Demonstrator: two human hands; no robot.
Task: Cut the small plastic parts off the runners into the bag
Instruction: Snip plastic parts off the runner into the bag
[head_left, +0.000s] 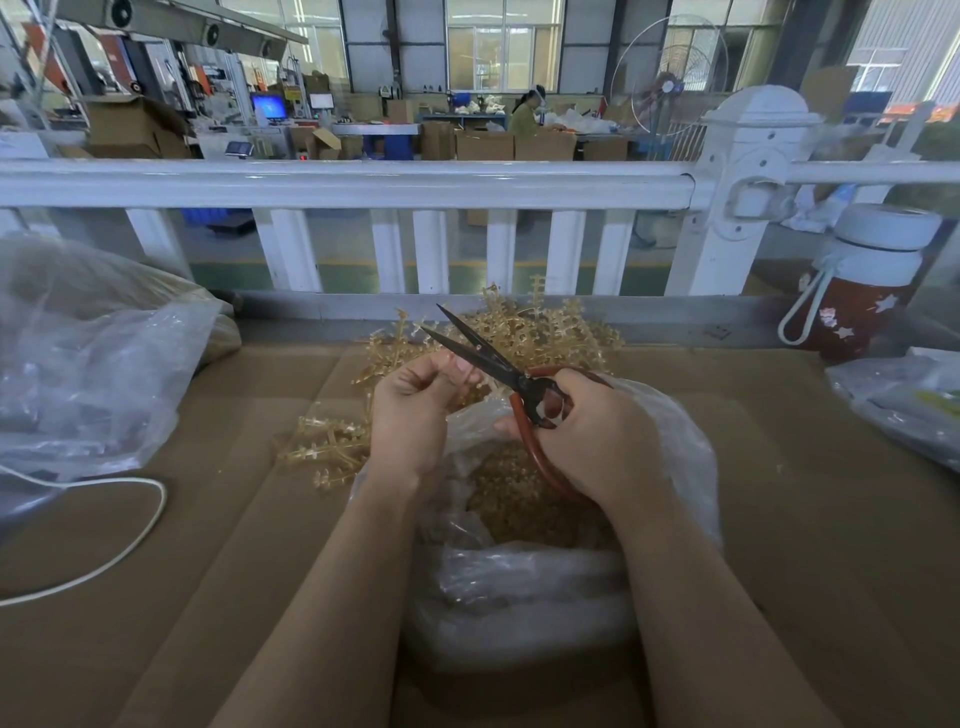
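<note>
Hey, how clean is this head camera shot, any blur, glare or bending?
Head view: wide-angle bending bows the white railing; the hall behind is soft; window light glares on the clear bag; the scissors and both hands are fairly sharp.

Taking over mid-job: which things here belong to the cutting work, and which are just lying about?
In the job: scissors in right hand; runner pinched by left hand; runner pile; bag.
Lying about: bottle, white cable, plastic bags at left and right.

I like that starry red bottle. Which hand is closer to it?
Right. The right hand, holding scissors, is nearer the bottle; the left hand is farther.
</note>
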